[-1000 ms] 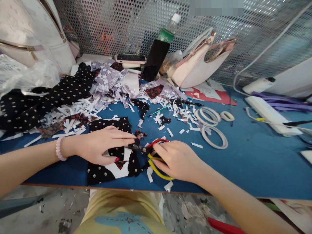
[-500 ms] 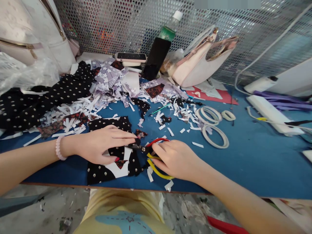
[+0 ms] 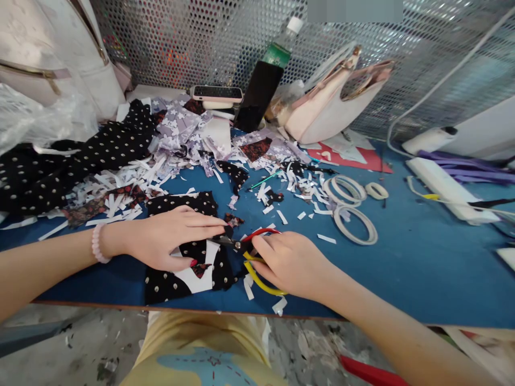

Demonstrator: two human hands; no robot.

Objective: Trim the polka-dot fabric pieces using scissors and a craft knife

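Observation:
Near the table's front edge lies a piece of black polka-dot fabric [image 3: 167, 287] with a white paper piece [image 3: 199, 279] on it. My left hand [image 3: 173, 238] rests flat across both, fingers stretched to the right. A small dark red floral scrap [image 3: 200, 271] shows beside its thumb. My right hand [image 3: 289, 262] grips a pair of scissors [image 3: 261, 287] with one red and one yellow handle. The blades point left at the fabric's right edge, by my left fingertips. Those fingertips partly hide the blade ends and the edge there.
Cut paper strips and fabric scraps [image 3: 177, 128] are heaped behind my hands. Tape rolls [image 3: 356, 241] lie to the right. Along the mesh panel stand a bottle [image 3: 259, 91], a phone [image 3: 217, 94] and a pale handbag [image 3: 330, 118]. More polka-dot fabric [image 3: 116, 142] lies left.
Both hands, the fabric and the scissors stay almost in the same place. The view itself has shifted very slightly.

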